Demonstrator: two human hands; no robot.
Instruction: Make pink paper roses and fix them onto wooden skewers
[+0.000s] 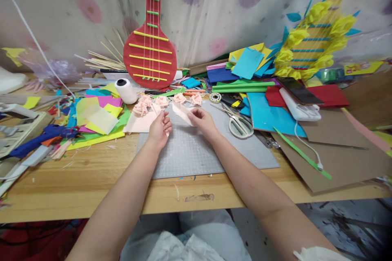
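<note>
Now pinching, both hands, over the far edge of the grey cutting mat (196, 151): left hand (159, 129) closed with fingers pressed together round the near end of a pale peach paper strip (180, 111), right hand (203, 121) nipping its other side between thumb and fingertips. Strip's long axis slanted, running from near the left hand up and away toward the far edge, held just off the mat between the two hands. Left hand nearer the larger peach sheet (139, 122) lying at the mat's far left corner; right hand nearer the scissors (240, 124), just beside it at the mat's far right. Four peach paper rosettes (162, 101) in a row beyond the fingers, along the mat's far edge, near but apart from the strip. White thread spool (126, 90) farther left, upright. Blue glue gun (45, 135) well apart toward the tabletop's left edge.
</note>
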